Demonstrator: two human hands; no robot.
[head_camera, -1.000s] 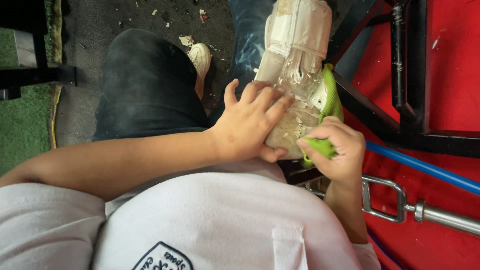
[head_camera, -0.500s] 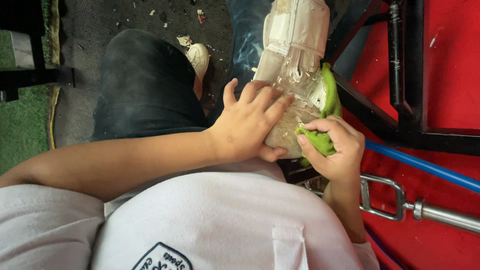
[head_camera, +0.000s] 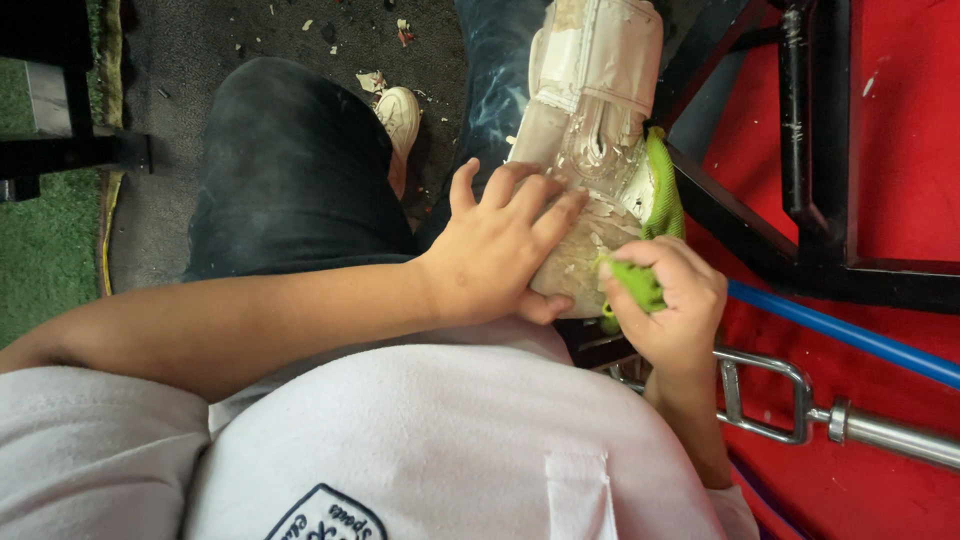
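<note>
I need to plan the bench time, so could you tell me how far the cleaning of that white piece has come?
Midway: the left hand steadies the white piece while the right hand rubs its near end with a green cloth. Smears and residue cover most of it; no part looks clean yet.

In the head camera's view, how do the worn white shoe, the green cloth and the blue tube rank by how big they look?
1. Worn white shoe, by far the largest.
2. Blue tube and green cloth: unsure. The tube runs long but thin and leaves the picture; the cloth is partly bunched in the right hand.
</note>
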